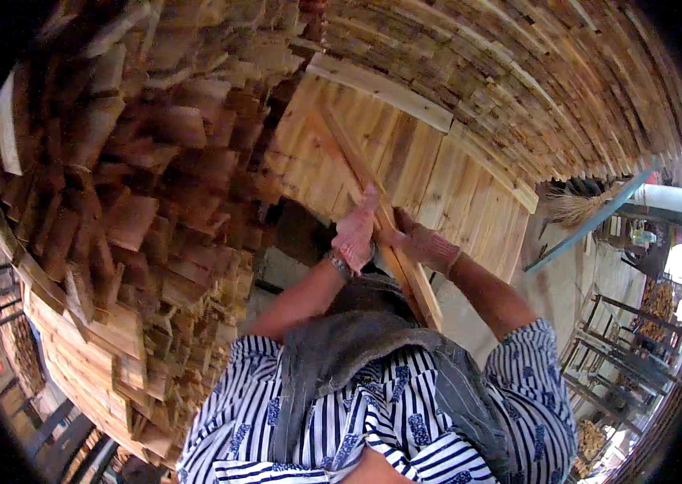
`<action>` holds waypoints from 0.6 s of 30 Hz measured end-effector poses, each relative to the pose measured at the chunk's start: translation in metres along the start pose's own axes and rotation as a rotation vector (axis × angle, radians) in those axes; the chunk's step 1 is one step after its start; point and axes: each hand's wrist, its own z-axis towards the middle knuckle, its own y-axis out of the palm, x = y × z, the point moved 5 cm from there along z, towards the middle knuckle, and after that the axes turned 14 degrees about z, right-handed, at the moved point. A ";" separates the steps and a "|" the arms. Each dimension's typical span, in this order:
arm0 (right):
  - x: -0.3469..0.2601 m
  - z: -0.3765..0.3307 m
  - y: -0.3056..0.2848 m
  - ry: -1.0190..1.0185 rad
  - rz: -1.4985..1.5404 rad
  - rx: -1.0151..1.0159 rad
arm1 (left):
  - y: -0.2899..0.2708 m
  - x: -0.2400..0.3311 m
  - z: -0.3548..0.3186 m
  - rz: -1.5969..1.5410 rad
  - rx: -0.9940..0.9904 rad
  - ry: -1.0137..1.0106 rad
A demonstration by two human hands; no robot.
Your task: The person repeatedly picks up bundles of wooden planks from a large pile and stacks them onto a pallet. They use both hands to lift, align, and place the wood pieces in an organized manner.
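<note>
On the left, rough short boards are heaped in a tall, uneven pile, probably kept there to be within reach. Beside it, the left hand, which looks gloved, is closed around a long wooden strip, thumb pointing along its length, perhaps to steady its direction. The strip, possibly two pieces side by side, slants from over the plank-topped counter back to the grey apron; whether its far end rests on the planks I cannot tell. Just to the right, the right hand is clamped on the same strip, close beside the left, so the two seem to share control near its middle. Battens line the counter's far edge, perhaps as a stop. Behind them rises a stacked wall of boards; farther right is a straw broom, clear of the planks.
</note>
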 end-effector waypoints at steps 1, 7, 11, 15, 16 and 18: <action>0.002 0.000 0.002 -0.035 0.147 -0.022 | 0.003 -0.004 0.008 0.009 0.043 -0.073; 0.056 0.008 -0.048 -0.064 0.460 0.029 | -0.016 0.069 0.004 0.185 0.120 0.280; 0.171 0.003 -0.110 0.012 0.128 0.232 | -0.011 0.099 -0.004 1.384 0.619 1.015; 0.220 -0.010 -0.135 -0.017 -0.405 0.393 | -0.005 0.066 0.015 1.828 -0.056 0.803; 0.222 -0.011 -0.136 -0.046 -0.612 0.448 | -0.010 0.043 0.032 1.929 -0.143 0.720; 0.240 -0.003 -0.135 -0.015 -0.649 0.474 | -0.028 0.010 0.053 2.048 -0.173 0.778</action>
